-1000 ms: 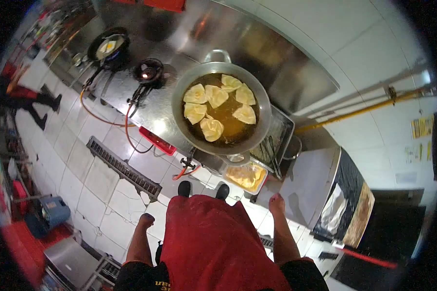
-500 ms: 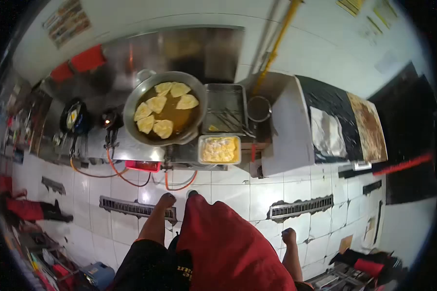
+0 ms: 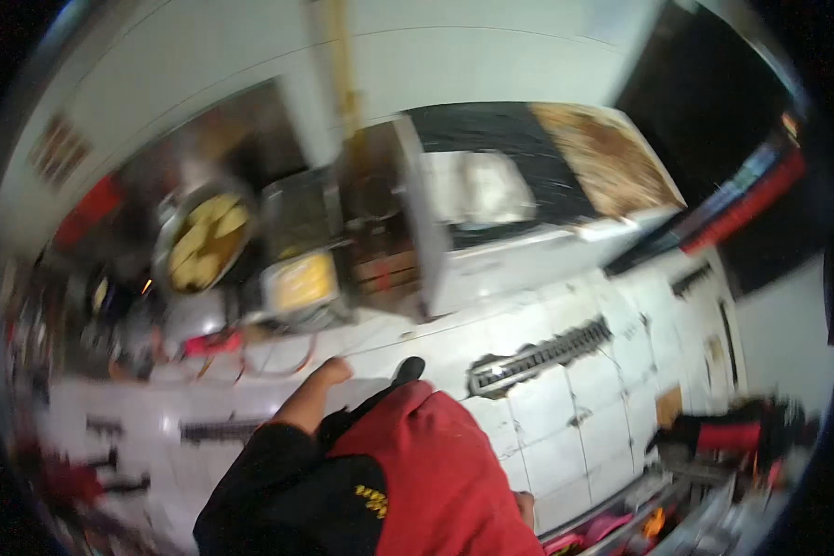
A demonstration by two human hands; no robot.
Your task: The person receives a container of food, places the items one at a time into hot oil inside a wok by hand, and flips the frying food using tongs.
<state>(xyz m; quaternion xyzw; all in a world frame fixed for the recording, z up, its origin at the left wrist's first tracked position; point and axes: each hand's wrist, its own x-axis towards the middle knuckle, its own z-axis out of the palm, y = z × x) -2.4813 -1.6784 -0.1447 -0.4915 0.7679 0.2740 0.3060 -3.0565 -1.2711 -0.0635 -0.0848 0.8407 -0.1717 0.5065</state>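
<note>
My left hand hangs over the white tiled floor, below the stove counter and touching nothing I can see; motion blur hides its fingers. Only a bit of my right hand shows beside the red apron, its fingers out of sight. Nearest to the left hand is a clear container of yellow food at the counter's front edge. Further left, a wide metal pan holds several pale yellow pieces in brown oil. A metal tray lies between the pan and a side panel.
A black-covered worktop carries a white cloth and a brown-stained board. A floor drain grate has broken edges. Hoses loop under the stove. Another person is at far left, and a person in black and red at right.
My view has swung to the right, so the stove, pan and container now sit further left and blurred. My right hand has dropped mostly behind the apron.
</note>
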